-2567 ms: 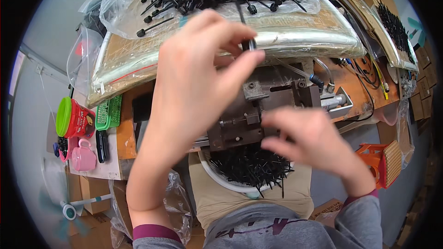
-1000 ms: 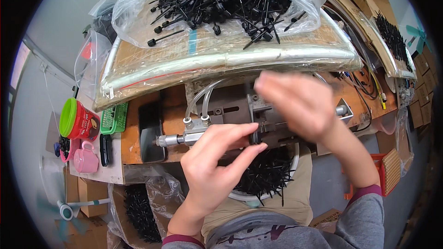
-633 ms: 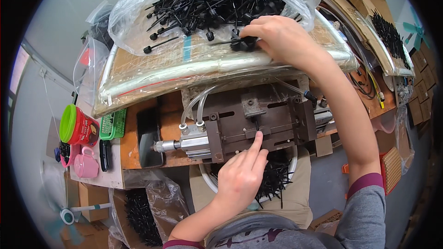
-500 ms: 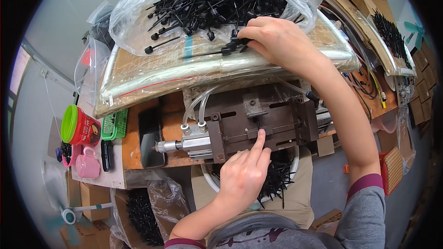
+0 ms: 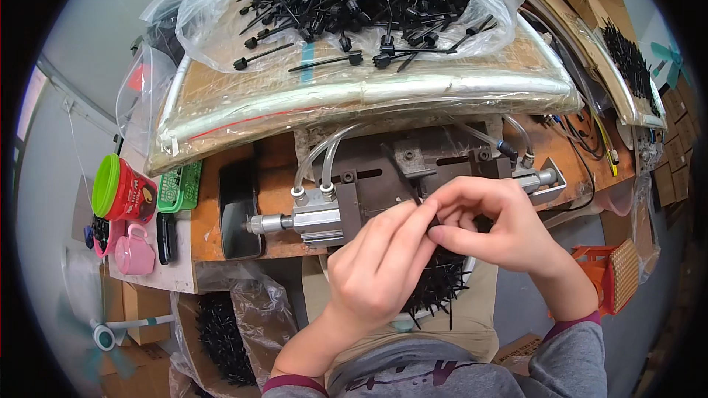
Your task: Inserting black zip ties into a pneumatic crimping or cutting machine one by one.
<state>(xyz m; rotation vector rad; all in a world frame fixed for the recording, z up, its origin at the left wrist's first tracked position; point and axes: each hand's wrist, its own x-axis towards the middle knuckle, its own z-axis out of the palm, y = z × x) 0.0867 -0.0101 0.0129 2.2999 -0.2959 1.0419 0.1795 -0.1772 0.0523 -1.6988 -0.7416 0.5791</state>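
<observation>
Both hands meet in front of a dark metal fixture [image 5: 376, 190] and close round one black thin-stemmed part [image 5: 402, 173]. Its stem slants up and left past the fixture's small grey clamp block [image 5: 407, 156]. My left hand [image 5: 375, 269] pinches the stem with its fingertips. At the other end, my right hand [image 5: 505, 225] has thumb and fingers curled round the part, and they hide its head. Beyond the fixture, a heap of similar black parts [image 5: 354, 4] lies on clear plastic, with several loose ones along its near edge.
Air cylinders [image 5: 318, 221] with clear hoses flank the fixture. A phone-like dark slab [image 5: 240, 210] lies to the left, near a red tub [image 5: 133, 195] and a pink cup [image 5: 135, 252]. Below my hands, more black parts [image 5: 435, 291] fill a white-rimmed container. An orange stool [image 5: 605, 276] stands right.
My right hand has come down from the heap to the fixture, bringing a black part. My left hand has gone from pointing at the fixture to pinching that part's stem.
</observation>
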